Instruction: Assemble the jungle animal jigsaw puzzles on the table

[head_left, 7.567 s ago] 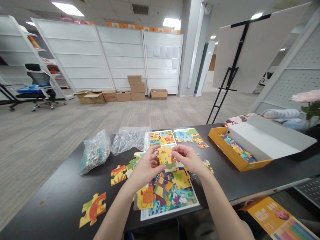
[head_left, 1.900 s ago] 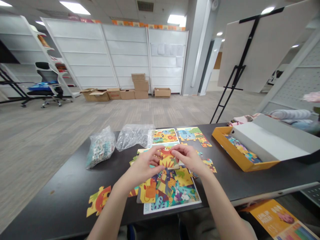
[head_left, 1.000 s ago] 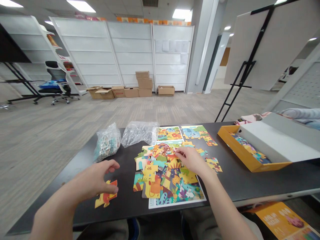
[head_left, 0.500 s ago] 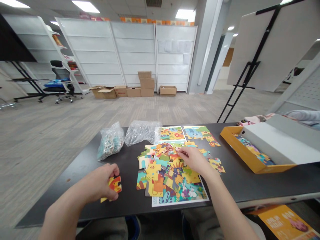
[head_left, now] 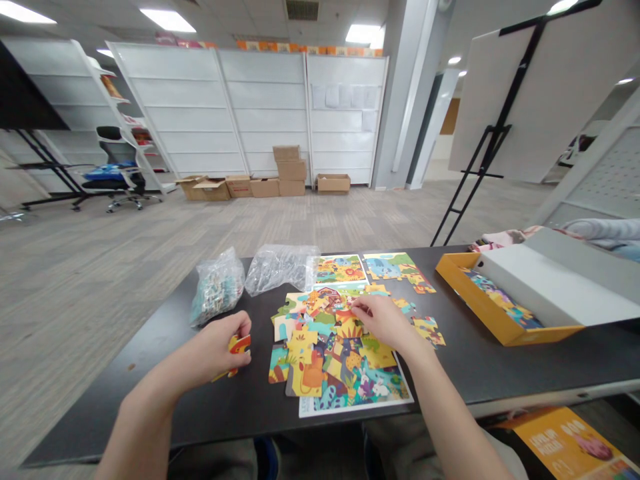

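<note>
My left hand (head_left: 220,343) pinches a red-and-yellow puzzle piece (head_left: 240,344) above the black table, left of the pile. My palm hides part of it; a yellow edge shows below. My right hand (head_left: 383,321) is over the pile of puzzle pieces (head_left: 305,347), its thumb and forefinger closed at the edge of a red-orange puzzle piece (head_left: 345,315). Loose pieces overlap on a printed picture sheet (head_left: 350,408) with rabbits at its lower part. A partly joined elephant puzzle (head_left: 387,267) lies behind, beside a small lion picture card (head_left: 340,268).
A bag of puzzle pieces (head_left: 217,287) and a crumpled clear plastic bag (head_left: 280,268) lie at the back left of the black table (head_left: 230,420). An open yellow box (head_left: 485,303) with pieces inside stands right. Joined pieces (head_left: 429,331) lie near my right wrist.
My left hand has turned and risen slightly to the right, tilting the puzzle piece up off the table. My right hand stays at nearly the same spot on the pile. The view has shifted slightly.
</note>
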`<state>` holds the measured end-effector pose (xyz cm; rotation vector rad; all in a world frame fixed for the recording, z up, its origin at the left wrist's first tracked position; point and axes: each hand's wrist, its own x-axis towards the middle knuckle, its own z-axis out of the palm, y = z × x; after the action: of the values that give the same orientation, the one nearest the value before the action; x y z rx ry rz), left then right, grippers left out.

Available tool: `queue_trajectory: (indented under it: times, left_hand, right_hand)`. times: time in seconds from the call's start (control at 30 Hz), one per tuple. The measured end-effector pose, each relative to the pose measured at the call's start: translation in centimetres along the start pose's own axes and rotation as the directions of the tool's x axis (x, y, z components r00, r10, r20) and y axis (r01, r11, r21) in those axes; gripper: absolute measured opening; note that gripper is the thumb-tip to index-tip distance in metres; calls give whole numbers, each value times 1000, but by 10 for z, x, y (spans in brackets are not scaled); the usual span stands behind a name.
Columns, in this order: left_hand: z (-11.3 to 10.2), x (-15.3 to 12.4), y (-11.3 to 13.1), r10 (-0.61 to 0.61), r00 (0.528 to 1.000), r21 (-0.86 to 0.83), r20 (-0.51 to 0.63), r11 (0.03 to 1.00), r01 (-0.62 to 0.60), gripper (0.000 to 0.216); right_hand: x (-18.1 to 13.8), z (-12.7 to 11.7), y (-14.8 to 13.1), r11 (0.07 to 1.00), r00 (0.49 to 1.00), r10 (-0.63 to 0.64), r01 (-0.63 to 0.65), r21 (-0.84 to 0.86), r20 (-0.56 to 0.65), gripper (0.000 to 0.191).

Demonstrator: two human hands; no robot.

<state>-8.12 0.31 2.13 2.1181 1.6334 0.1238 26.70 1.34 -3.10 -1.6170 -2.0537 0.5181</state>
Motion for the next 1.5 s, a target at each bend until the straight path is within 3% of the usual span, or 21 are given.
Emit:
queue_trajectory:
  times: [0.13, 0.3, 0.47, 0.7, 0.97, 1.1, 1.5]
  left_hand:
    - [-2, 9, 27, 157, 974, -102, -164, 979, -175, 19]
    - [11, 22, 60, 332, 925, -279, -186, 885, -374, 20]
    - [29, 36, 79, 315, 931, -430, -185, 826, -365, 37]
    - [35, 44, 108, 404, 898, -424, -176, 792, -439, 31]
    - [44, 59, 106, 265, 946, -717, -189, 621, -317, 35]
    - [48, 64, 105, 176, 964, -747, -199, 610, -266, 34]
    - [48, 61, 110, 118, 947, -713, -300, 631, -305, 39]
  right_hand:
    - [0, -1, 1, 1000, 1000, -2, 2, 19, 12, 21]
    - [-1, -4, -3, 999, 1000, -9, 10, 40, -20, 21]
    - [-4, -8, -17, 962, 992, -120, 122, 244, -25, 23]
    - [-8, -11, -28, 819, 986, -155, 96, 566, 57, 27]
    - [-5, -16, -18, 758, 999, -34, 53, 650, -41, 32]
    - [-3, -12, -17, 746, 998, 0, 40, 665, -61, 29]
    - [-2, -7, -15, 782, 993, 22, 54, 622, -113, 22]
